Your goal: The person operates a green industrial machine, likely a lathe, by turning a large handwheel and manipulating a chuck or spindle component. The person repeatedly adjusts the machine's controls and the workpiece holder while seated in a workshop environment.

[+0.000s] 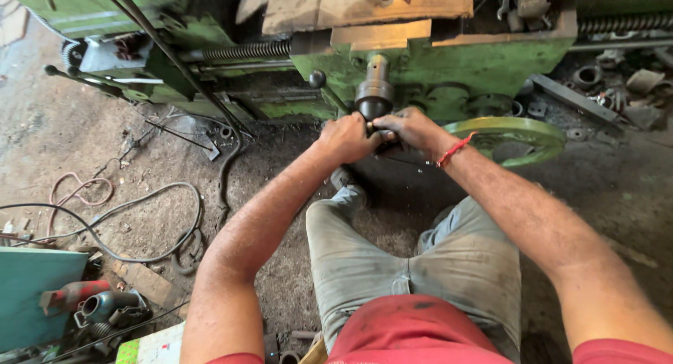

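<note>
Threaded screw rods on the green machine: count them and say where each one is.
2. One threaded rod runs along the machine's upper left, above the left hand. The other threaded rod lies at the top right edge. More may be hidden behind the machine body.

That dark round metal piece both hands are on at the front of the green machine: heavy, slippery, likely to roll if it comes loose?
The dark cylindrical piece looks like solid steel, so probably heavy for its size and rigid. Its surface seems dark and possibly oily, so it may be slippery under the left hand and right hand. Being round, it would likely roll on the dirt floor.
</note>
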